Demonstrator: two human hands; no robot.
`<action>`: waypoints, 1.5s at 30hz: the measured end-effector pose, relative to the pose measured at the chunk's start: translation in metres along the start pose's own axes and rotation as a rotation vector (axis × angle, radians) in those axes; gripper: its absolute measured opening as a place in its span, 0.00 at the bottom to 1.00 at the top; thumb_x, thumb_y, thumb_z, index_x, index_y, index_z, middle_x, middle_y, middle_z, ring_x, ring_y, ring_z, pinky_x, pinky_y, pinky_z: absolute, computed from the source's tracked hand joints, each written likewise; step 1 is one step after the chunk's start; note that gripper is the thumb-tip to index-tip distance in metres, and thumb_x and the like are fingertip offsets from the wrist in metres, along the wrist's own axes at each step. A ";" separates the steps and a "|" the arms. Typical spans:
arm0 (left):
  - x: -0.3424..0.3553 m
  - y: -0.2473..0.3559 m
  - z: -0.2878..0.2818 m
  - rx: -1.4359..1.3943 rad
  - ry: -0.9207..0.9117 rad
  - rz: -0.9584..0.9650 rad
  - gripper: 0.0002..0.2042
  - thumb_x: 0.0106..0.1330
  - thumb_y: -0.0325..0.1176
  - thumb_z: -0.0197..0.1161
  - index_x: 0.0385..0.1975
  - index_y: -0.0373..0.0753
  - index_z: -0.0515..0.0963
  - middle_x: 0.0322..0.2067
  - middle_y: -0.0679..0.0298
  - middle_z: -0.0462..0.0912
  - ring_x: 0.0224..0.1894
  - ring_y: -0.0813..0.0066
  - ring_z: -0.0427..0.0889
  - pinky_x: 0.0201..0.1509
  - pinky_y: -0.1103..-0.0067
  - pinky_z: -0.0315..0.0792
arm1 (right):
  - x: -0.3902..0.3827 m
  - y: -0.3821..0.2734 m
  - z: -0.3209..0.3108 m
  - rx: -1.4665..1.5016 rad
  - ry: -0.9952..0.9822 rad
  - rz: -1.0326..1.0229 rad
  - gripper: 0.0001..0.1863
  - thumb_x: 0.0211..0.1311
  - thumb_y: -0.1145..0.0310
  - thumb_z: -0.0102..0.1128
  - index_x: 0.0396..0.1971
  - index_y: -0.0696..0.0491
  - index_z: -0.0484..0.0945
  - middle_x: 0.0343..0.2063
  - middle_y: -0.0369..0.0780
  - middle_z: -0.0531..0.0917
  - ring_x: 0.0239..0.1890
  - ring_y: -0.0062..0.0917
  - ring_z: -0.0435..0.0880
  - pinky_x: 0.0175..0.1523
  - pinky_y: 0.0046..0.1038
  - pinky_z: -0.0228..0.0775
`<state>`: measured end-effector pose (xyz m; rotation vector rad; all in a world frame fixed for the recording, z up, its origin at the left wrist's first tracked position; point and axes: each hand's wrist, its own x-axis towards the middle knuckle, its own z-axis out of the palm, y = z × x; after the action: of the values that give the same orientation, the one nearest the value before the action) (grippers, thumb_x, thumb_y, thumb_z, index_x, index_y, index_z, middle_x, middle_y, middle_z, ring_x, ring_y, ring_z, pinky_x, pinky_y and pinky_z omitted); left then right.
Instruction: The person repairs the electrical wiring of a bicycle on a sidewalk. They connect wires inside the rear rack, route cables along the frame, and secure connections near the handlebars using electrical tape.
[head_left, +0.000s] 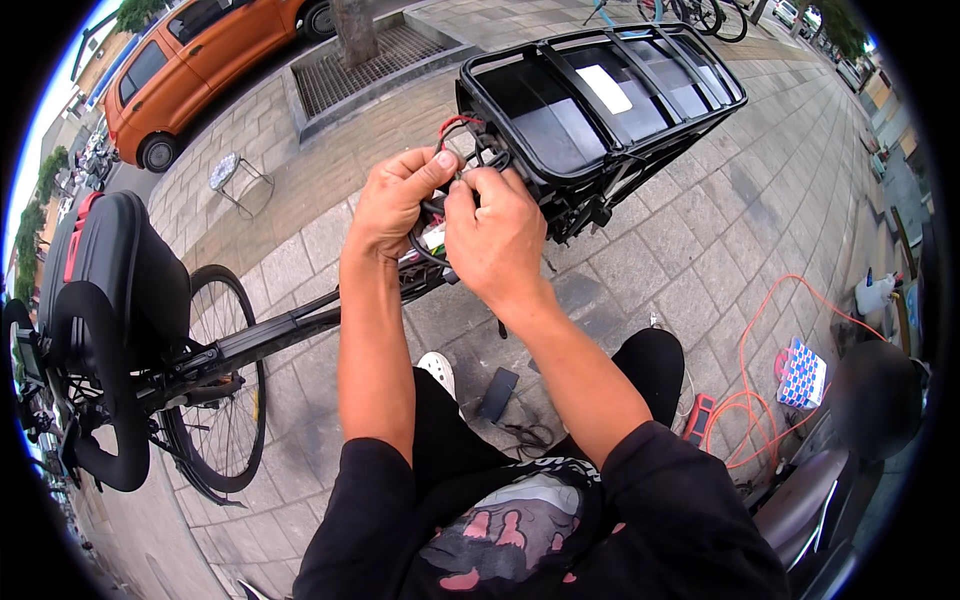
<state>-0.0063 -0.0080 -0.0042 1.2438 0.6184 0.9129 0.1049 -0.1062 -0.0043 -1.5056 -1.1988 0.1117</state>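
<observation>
My left hand (408,190) pinches thin cable ends at the bike's open middle section, where black cables (432,246), red wires (458,124) and a white part (434,235) show. My right hand (492,222) is beside it, fingertips closed on the same bundle; exactly what lies between them is hidden. Just behind and to the right of both hands is a black rear rack (660,140) with a pale patch on its top. A black frame bar (290,325) runs leftward from the hands to the front wheel (245,440) and a dark box (130,270).
An orange car (200,75), tree pit (355,85) and stool (225,175) stand behind. A dark rectangular device (497,393) and cord lie between my feet. At right are a red device (699,422), orange cord (750,355), patterned box (802,372) and dark seat (800,505).
</observation>
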 end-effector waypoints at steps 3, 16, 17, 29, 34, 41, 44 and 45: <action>-0.006 0.008 0.007 0.031 -0.004 -0.058 0.12 0.76 0.40 0.70 0.41 0.37 0.87 0.29 0.71 0.85 0.29 0.85 0.79 0.33 0.84 0.74 | -0.002 0.003 0.001 0.013 0.032 -0.007 0.11 0.71 0.65 0.60 0.34 0.58 0.82 0.34 0.49 0.84 0.36 0.50 0.85 0.42 0.51 0.76; 0.003 -0.002 0.000 -0.186 0.035 -0.077 0.13 0.76 0.37 0.71 0.48 0.32 0.87 0.34 0.66 0.89 0.32 0.80 0.85 0.37 0.80 0.81 | 0.000 -0.012 -0.017 -0.092 -0.106 0.157 0.15 0.71 0.60 0.62 0.42 0.57 0.86 0.40 0.52 0.87 0.43 0.50 0.87 0.52 0.47 0.77; 0.004 -0.004 -0.002 -0.186 0.034 -0.071 0.13 0.75 0.37 0.71 0.48 0.32 0.87 0.34 0.66 0.89 0.32 0.80 0.85 0.37 0.80 0.81 | -0.002 -0.005 -0.013 -0.049 -0.092 0.135 0.15 0.72 0.59 0.61 0.42 0.57 0.85 0.40 0.52 0.87 0.44 0.51 0.86 0.52 0.49 0.77; 0.001 0.002 0.004 0.051 0.096 0.037 0.12 0.75 0.39 0.73 0.41 0.35 0.87 0.33 0.70 0.86 0.31 0.85 0.80 0.35 0.83 0.75 | -0.008 0.005 0.002 0.045 0.036 0.032 0.11 0.73 0.63 0.60 0.40 0.56 0.83 0.39 0.50 0.85 0.41 0.52 0.85 0.47 0.50 0.77; 0.001 0.000 0.005 0.069 0.077 0.110 0.12 0.75 0.39 0.72 0.41 0.34 0.87 0.33 0.70 0.86 0.33 0.86 0.80 0.39 0.83 0.74 | -0.007 0.006 0.002 0.052 0.046 -0.001 0.09 0.73 0.66 0.60 0.39 0.57 0.83 0.36 0.49 0.84 0.38 0.50 0.85 0.45 0.48 0.76; -0.004 -0.001 0.007 0.047 0.095 0.090 0.12 0.76 0.38 0.71 0.43 0.33 0.87 0.32 0.71 0.86 0.32 0.86 0.80 0.35 0.84 0.74 | -0.003 0.011 0.003 0.061 0.038 -0.040 0.10 0.73 0.66 0.58 0.37 0.57 0.81 0.35 0.50 0.83 0.35 0.52 0.84 0.41 0.52 0.75; -0.004 -0.001 0.005 0.015 0.078 0.062 0.12 0.76 0.38 0.71 0.43 0.34 0.87 0.32 0.71 0.86 0.32 0.87 0.79 0.34 0.85 0.73 | -0.003 0.009 0.004 0.040 0.043 -0.057 0.09 0.72 0.68 0.59 0.37 0.58 0.82 0.34 0.50 0.83 0.35 0.50 0.84 0.41 0.49 0.76; -0.004 -0.001 0.005 0.007 0.072 0.056 0.12 0.76 0.38 0.71 0.44 0.34 0.86 0.32 0.71 0.85 0.32 0.87 0.79 0.34 0.85 0.73 | -0.003 0.009 0.004 0.035 0.049 -0.060 0.08 0.72 0.69 0.60 0.38 0.59 0.82 0.33 0.50 0.83 0.34 0.48 0.84 0.41 0.47 0.76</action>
<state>-0.0039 -0.0136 -0.0047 1.2440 0.6468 1.0069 0.1063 -0.1039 -0.0139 -1.4327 -1.1958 0.0548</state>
